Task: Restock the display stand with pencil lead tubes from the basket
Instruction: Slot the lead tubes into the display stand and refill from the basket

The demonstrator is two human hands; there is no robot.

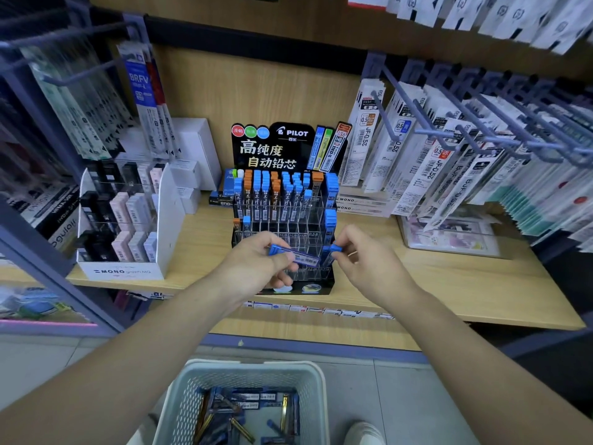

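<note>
Our left hand [256,255] is at the shelf's [449,284] front edge. Fingers and thumb are clamped on a blue tube [296,256], which lies flat in front of the stand [298,224]. Back rows of the stand are full and front cells mostly bare, so we judge the restock well short of done.

Our right hand [365,255], just beside the stand's front right corner, pinches a second tube [335,248] by its blue cap, roughly upright. The lower body is hard to make out against the stand.

Spare tubes [244,401] lie loose in the basket [256,367] on the floor below the shelf.

Handling, our read: light, stiff plastic, smooth so likely slippery, leads inside brittle. Pinch near the cap end, keep it upright, lower it into a cell. Don't drop or force it.
</note>
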